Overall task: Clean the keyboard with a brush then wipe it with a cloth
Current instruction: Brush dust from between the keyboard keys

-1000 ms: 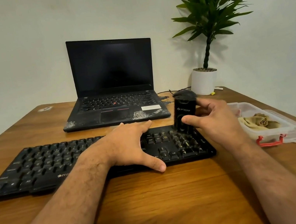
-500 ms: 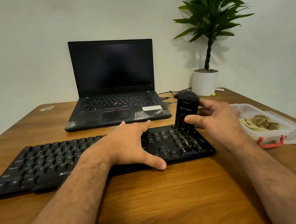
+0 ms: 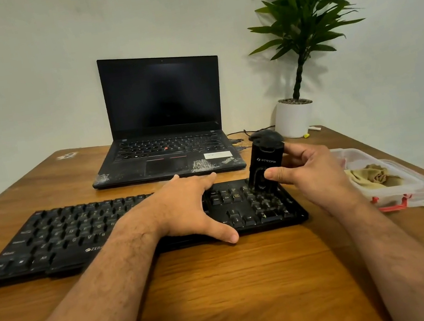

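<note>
The right hand (image 3: 315,171) pinches the upright brush (image 3: 265,167), which has edged slightly rightward over the keyboard (image 3: 58,234)'s numpad, beyond the left hand (image 3: 185,209)'s spread, pressing fingers (image 3: 205,179): brushing nears its end, cloth (image 3: 371,176) untouched.

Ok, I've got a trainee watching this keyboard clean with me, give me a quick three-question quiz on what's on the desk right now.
1. True or false: the left hand lies flat on the keyboard.
2. Which part of the keyboard is the brush working? A) left end B) middle C) right end, at the number pad
3. Fill in: the cloth lies in a clear plastic ____, right of the keyboard.

Key
1. True; its fingers are spread.
2. C; the right hand holds the brush upright there.
3. Container; the cloth is untouched.
</note>
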A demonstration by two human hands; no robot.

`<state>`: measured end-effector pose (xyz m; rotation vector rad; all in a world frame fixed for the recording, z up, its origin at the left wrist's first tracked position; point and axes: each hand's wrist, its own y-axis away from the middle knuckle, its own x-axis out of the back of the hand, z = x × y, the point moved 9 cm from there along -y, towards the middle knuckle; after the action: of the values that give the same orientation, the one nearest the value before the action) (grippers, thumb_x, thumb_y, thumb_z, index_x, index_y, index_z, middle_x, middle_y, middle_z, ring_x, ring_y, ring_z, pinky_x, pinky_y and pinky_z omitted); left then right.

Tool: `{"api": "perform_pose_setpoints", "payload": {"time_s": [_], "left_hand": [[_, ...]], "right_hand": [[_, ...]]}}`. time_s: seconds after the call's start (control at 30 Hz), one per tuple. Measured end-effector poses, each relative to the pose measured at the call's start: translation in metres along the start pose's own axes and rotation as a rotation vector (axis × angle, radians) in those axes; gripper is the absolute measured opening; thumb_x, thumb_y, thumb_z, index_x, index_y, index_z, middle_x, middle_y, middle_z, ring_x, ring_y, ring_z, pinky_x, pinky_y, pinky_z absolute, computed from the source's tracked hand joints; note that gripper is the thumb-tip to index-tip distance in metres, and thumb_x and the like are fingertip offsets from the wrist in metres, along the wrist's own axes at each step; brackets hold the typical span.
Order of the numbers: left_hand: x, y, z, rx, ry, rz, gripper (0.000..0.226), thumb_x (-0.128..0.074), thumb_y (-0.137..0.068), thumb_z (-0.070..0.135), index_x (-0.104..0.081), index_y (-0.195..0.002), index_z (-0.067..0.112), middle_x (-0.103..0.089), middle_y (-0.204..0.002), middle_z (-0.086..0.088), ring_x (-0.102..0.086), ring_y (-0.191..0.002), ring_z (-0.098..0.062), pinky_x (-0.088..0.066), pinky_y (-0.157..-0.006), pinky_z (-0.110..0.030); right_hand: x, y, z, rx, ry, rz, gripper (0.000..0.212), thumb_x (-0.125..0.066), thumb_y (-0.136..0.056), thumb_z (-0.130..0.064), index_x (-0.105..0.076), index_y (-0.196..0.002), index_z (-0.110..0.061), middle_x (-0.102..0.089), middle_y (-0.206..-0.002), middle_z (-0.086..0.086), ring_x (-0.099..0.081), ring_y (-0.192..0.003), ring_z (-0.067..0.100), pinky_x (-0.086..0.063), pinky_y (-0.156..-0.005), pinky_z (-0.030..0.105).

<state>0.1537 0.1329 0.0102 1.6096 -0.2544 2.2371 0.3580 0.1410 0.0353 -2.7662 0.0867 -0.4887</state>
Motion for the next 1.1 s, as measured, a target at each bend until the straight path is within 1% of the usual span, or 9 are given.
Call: {"api": "perform_pose_setpoints", "payload": {"time_s": [0.2,0.4,0.47,0.6,0.67,0.77,0.9,0.97,1.1], "left_hand": [[-0.002,-0.001,-0.004,0.012,0.008,0.002,0.129,-0.079,-0.056,0.072,-0.012,-0.159,0.032,-0.028,-0.161,0.012,-0.018,-0.15,-0.018,-0.003,-0.123,-0.043],[-0.002,-0.001,-0.001,0.004,-0.003,-0.006,0.127,-0.079,-0.058,0.071,-0.013,-0.159,0.031,-0.03,-0.16,0.012,-0.024,-0.146,-0.014,-0.01,-0.123,-0.042],[-0.002,0.0,-0.001,0.009,0.0,-0.005,0.126,-0.08,-0.059,0.07,-0.012,-0.159,0.031,-0.029,-0.16,0.013,-0.021,-0.148,-0.016,-0.005,-0.123,-0.042],[-0.003,0.0,-0.003,0.022,0.012,-0.011,0.129,-0.08,-0.057,0.071,-0.012,-0.159,0.032,-0.026,-0.162,0.012,-0.011,-0.152,-0.022,0.001,-0.122,-0.042],[-0.002,0.0,-0.002,0.021,0.007,-0.014,0.127,-0.08,-0.059,0.069,-0.012,-0.159,0.032,-0.026,-0.161,0.013,-0.014,-0.151,-0.021,-0.002,-0.122,-0.042],[-0.001,0.0,-0.001,0.013,-0.002,-0.014,0.125,-0.08,-0.06,0.068,-0.012,-0.159,0.031,-0.026,-0.161,0.013,-0.018,-0.15,-0.017,-0.004,-0.122,-0.04],[-0.001,0.0,0.0,0.011,0.0,-0.007,0.125,-0.08,-0.06,0.068,-0.012,-0.159,0.03,-0.026,-0.161,0.014,-0.019,-0.149,-0.016,-0.002,-0.122,-0.04],[-0.001,0.0,-0.002,0.01,0.001,-0.002,0.126,-0.08,-0.059,0.069,-0.013,-0.159,0.03,-0.028,-0.16,0.014,-0.021,-0.148,-0.015,-0.004,-0.122,-0.04],[-0.003,-0.003,-0.006,0.018,0.001,-0.017,0.128,-0.079,-0.056,0.073,-0.013,-0.158,0.033,-0.027,-0.161,0.013,-0.017,-0.15,-0.02,-0.008,-0.122,-0.044]], "right_hand": [[-0.012,0.007,-0.004,0.022,-0.093,-0.231,0.039,-0.078,-0.071,0.0,-0.075,-0.106,-0.019,-0.079,-0.1,0.004,-0.075,-0.097,0.019,-0.06,-0.077,0.028],[0.009,-0.003,0.007,-0.019,0.0,0.037,0.043,-0.082,-0.079,-0.007,-0.072,-0.11,-0.034,-0.079,-0.097,-0.01,-0.075,-0.095,0.011,-0.059,-0.085,0.039],[0.005,0.0,0.005,-0.005,-0.041,-0.055,0.042,-0.081,-0.075,-0.004,-0.075,-0.106,-0.032,-0.079,-0.099,-0.002,-0.075,-0.098,0.019,-0.06,-0.085,0.042],[-0.01,0.011,-0.008,0.03,-0.139,-0.243,0.036,-0.078,-0.065,-0.004,-0.08,-0.093,-0.026,-0.079,-0.097,0.006,-0.076,-0.095,0.022,-0.062,-0.083,0.037],[-0.007,0.006,-0.007,0.021,-0.083,-0.148,0.039,-0.079,-0.074,-0.001,-0.076,-0.1,-0.03,-0.079,-0.093,-0.003,-0.075,-0.091,0.008,-0.06,-0.083,0.024],[0.006,0.002,-0.006,0.011,0.043,0.051,0.045,-0.081,-0.081,-0.01,-0.068,-0.114,-0.038,-0.073,-0.09,-0.019,-0.066,-0.083,-0.01,-0.044,-0.06,-0.002],[-0.005,0.006,-0.004,0.029,0.012,-0.107,0.043,-0.08,-0.078,-0.003,-0.074,-0.107,-0.033,-0.079,-0.097,-0.01,-0.073,-0.097,0.007,-0.057,-0.081,0.027],[-0.013,0.009,-0.007,0.037,-0.018,-0.188,0.042,-0.078,-0.078,0.003,-0.075,-0.106,-0.028,-0.079,-0.098,-0.005,-0.075,-0.096,0.011,-0.058,-0.077,0.026],[0.011,0.006,-0.007,0.036,0.053,0.032,0.043,-0.082,-0.078,-0.004,-0.073,-0.102,-0.038,-0.078,-0.092,-0.017,-0.072,-0.095,0.003,-0.054,-0.081,0.026]]}}
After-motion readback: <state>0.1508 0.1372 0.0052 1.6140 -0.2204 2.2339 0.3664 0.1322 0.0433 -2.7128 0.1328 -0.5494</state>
